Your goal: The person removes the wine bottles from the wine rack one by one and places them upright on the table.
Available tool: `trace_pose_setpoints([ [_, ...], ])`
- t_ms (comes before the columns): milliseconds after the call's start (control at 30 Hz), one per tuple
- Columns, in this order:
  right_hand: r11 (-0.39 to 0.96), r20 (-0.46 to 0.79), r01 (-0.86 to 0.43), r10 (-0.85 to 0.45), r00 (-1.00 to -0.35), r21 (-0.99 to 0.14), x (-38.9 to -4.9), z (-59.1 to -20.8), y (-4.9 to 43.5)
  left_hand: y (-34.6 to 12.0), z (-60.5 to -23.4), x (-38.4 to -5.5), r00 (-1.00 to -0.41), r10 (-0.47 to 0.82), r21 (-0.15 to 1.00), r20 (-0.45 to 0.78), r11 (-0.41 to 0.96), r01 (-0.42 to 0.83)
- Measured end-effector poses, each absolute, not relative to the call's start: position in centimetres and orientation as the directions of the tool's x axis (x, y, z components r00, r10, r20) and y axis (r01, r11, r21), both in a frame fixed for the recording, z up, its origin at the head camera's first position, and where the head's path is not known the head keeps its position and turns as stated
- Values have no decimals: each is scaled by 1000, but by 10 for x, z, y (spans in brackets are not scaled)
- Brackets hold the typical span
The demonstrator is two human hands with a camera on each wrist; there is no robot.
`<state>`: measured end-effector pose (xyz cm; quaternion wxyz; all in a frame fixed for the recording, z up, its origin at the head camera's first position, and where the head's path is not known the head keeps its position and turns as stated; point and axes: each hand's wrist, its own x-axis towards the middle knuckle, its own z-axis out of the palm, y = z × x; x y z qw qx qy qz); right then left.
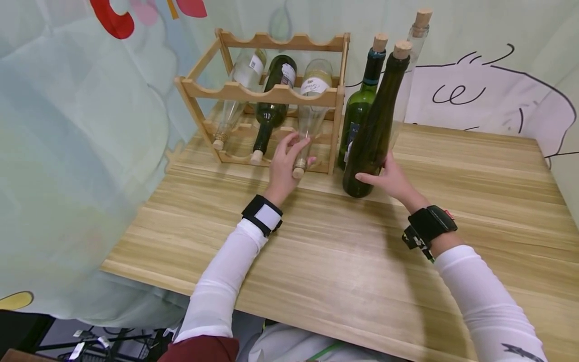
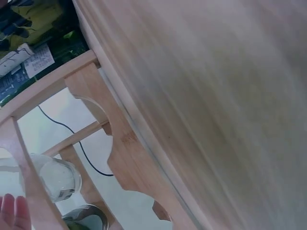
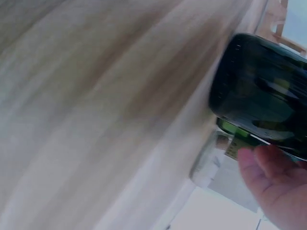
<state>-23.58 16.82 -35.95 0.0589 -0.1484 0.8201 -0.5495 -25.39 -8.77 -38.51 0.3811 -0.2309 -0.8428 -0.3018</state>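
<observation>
My left hand (image 1: 284,168) holds the neck of a corked clear bottle (image 1: 315,90), its fingers around the glass just above the cork. That bottle lies neck-down in the right slot of a wooden wine rack (image 1: 253,93). A dark green bottle (image 1: 268,113) fills the middle slot, and another clear bottle (image 1: 246,70) the left one. My right hand (image 1: 392,178) grips a tall dark bottle (image 1: 373,125) low on its body, thumb across the front. This bottle tilts slightly right; whether its base touches the table I cannot tell.
Behind the tall dark bottle a green bottle (image 1: 357,108) with a blue label stands beside the rack. A clear corked bottle (image 1: 413,55) is partly hidden there. The wooden table (image 1: 316,261) meets a printed curtain (image 1: 475,95) at the back.
</observation>
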Motion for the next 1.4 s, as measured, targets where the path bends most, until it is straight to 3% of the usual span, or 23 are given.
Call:
trace_pose_setpoints([
  [267, 549, -28, -166, -328, -944, -819, -242, -362, 176, -89, -380, -244, -606, 145, 344, 782, 711, 613],
  [467, 726, -76, -125, -238, -968, -676, -232, -352, 174, -91, -379, -235, -611, 134, 356, 780, 708, 610],
  [633, 840, 12, -158, -177, -984, -520, -217, -341, 165, -94, -383, -223, -592, 146, 333, 792, 710, 620],
  [733, 857, 85, -223, -207, -975, -465, -208, -331, 156, -96, -384, -217, -569, 155, 305, 808, 716, 628],
  [867, 813, 166, -327, -282, -945, -481, -198, -313, 139, -98, -383, -208, -557, 180, 276, 811, 720, 636],
  [1033, 703, 349, -516, -385, -855, -490, -195, -292, 116, -100, -381, -196, -559, 212, 259, 802, 720, 644],
  [1200, 667, 497, -658, -464, -733, -349, -205, -276, 100, -101, -381, -187, -545, 233, 222, 805, 734, 641],
  [1400, 716, 475, -669, -525, -706, -202, -224, -265, 91, -101, -379, -177, -532, 267, 190, 804, 732, 654],
])
